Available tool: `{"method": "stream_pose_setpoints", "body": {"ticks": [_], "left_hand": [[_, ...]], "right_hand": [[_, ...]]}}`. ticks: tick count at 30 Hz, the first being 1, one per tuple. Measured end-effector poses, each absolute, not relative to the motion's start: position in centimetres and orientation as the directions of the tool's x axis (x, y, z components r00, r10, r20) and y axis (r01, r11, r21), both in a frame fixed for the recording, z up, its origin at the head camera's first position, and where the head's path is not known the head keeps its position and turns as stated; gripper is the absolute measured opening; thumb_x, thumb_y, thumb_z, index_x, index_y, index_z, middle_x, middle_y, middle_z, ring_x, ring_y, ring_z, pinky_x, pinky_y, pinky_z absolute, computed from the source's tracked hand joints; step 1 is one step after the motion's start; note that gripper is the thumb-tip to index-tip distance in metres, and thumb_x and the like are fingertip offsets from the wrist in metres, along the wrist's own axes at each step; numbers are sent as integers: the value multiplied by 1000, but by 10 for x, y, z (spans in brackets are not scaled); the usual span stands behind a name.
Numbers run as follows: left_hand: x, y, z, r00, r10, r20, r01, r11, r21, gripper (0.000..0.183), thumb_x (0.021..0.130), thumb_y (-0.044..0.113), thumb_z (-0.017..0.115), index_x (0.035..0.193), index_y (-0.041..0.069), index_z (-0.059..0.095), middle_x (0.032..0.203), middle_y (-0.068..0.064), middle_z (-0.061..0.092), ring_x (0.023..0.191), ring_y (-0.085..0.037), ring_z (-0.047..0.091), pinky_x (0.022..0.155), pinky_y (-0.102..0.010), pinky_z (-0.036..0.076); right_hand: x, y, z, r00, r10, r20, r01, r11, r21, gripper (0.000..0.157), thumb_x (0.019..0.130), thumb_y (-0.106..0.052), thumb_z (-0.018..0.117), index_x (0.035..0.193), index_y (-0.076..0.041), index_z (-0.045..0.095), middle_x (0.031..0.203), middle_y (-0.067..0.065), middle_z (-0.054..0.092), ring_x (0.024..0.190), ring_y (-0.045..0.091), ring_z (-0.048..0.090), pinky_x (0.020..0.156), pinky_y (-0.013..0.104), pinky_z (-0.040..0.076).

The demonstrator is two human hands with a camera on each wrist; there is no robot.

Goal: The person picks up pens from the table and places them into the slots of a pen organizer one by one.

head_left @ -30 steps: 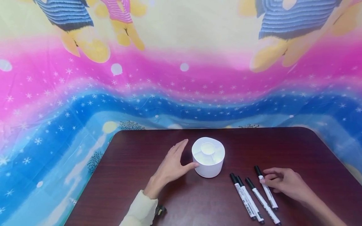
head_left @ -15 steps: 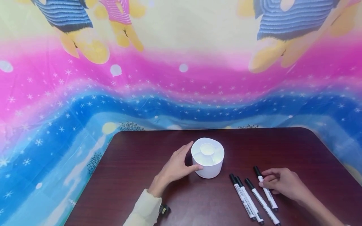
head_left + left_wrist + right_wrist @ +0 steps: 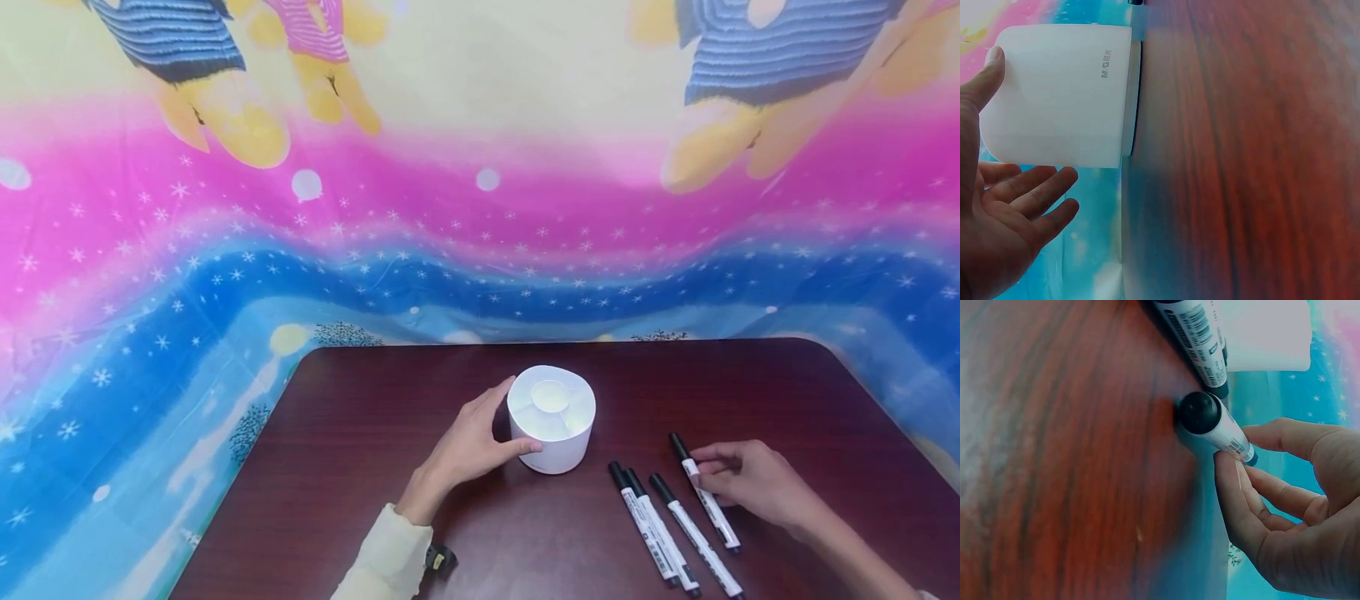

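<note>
A round white pen holder [image 3: 553, 454] with a divided top stands on the dark wooden table. My left hand [image 3: 472, 442] holds it at its left side, with the thumb over the front near the rim and the index finger behind. The left wrist view shows the thumb [image 3: 996, 62] on the holder's wall and the other fingers spread beside it. My right hand [image 3: 757, 483] pinches a white marker [image 3: 718, 518] with a black cap between thumb and fingers. In the right wrist view its rounded black end [image 3: 1200, 412] points at the camera, close over the table.
Several white markers [image 3: 693, 533] with black caps lie side by side left of the right hand. A small black device [image 3: 441, 557] shows beside the left sleeve [image 3: 390, 554]. Behind the table [image 3: 390, 375] hangs a colourful printed cloth [image 3: 420, 192].
My left hand has moved right onto the pen holder. The marker in my right hand has shifted slightly up and away, its cap end farther back. The other markers lie as before.
</note>
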State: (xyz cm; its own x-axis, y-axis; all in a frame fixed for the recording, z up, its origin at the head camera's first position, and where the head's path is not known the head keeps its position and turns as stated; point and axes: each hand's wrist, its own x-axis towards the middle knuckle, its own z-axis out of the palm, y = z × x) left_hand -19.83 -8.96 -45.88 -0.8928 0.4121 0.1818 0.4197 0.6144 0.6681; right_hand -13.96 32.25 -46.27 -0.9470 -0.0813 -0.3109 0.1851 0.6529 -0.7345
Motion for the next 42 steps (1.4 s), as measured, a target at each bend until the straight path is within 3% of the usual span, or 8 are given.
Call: {"method": "stream_pose_setpoints", "body": {"ticks": [12,20,23,29,36,42], "left_hand": [[-198,-91,-460,-894,406,188,418,609,674,107,83,58,89,168,18,38,168,-4,49,154,-22,48,125,-49,45],[-197,-91,-458,-885,419,204,436,589,681,106,83,59,88,167,18,39,167,-4,50,153,-23,50,123,-52,46],[-197,-93,-458,-887,411,209,435,595,676,105,82,60,89,166,19,41,163,-2,54,145,-21,57,119,-49,51],[-196,-97,-455,-895,389,219,427,599,677,105,81,58,91,164,14,44,158,-5,58,128,-22,68,109,-48,58],[-196,-96,-456,-887,401,229,440,584,683,99,83,56,90,163,18,46,154,-4,61,129,-20,67,110,-49,57],[-197,-95,-457,-885,403,233,444,579,684,94,85,54,89,162,23,47,152,-1,62,128,-19,66,109,-48,57]], "right_hand": [[-144,318,-450,-956,-148,-255,138,540,-830,55,101,-13,75,144,15,55,122,25,75,103,26,78,80,36,67],[-149,304,-437,-974,-148,-169,82,466,-881,60,102,-10,73,148,18,47,124,28,72,96,13,78,82,36,67],[-151,297,-432,-981,-159,-110,32,430,-902,58,102,-9,73,147,18,48,122,29,72,94,9,77,82,37,68],[-156,286,-422,-986,-163,-23,-44,395,-918,54,102,-9,73,145,15,51,118,24,73,93,7,77,82,37,68],[-162,277,-413,-987,-158,16,-72,357,-931,53,104,-10,72,145,14,50,118,19,73,95,5,77,83,33,67],[-166,269,-405,-989,-128,78,-115,316,-942,51,104,-10,72,144,12,50,111,-2,73,95,5,78,82,28,67]]}}
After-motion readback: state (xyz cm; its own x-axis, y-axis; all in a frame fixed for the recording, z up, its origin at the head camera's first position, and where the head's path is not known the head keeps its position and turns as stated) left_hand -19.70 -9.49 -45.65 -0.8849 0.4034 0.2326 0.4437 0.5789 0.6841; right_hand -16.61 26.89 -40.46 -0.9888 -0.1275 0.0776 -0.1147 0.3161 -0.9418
